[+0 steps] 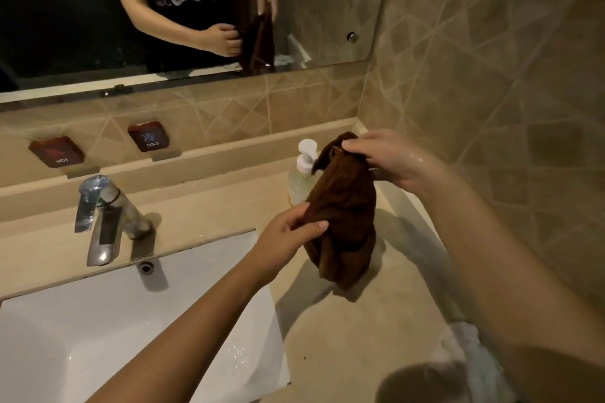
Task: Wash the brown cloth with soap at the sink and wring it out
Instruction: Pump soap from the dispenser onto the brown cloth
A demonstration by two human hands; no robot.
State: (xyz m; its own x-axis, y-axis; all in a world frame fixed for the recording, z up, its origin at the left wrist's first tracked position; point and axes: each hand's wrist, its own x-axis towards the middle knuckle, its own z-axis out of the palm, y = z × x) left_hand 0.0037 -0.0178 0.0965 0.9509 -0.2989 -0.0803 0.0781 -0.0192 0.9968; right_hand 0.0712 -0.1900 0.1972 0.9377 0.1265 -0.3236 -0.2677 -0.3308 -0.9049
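The brown cloth (343, 213) hangs bunched above the counter, to the right of the sink (98, 330). My right hand (389, 157) pinches its top edge and looks wet. My left hand (291, 232) grips its left side halfway down. Behind the cloth stands a soap pump bottle (302, 170) with a white head and pale liquid, partly hidden by the cloth. The chrome tap (101, 216) stands at the back of the white basin, with no water running from it.
A beige counter (360, 337) surrounds the sink, with tiled walls behind and to the right. HOT (55, 150) and COLD (149, 136) signs sit on the back wall. A mirror (163, 10) above reflects my hands and the cloth. A white crumpled item (465, 350) lies near the counter's front right.
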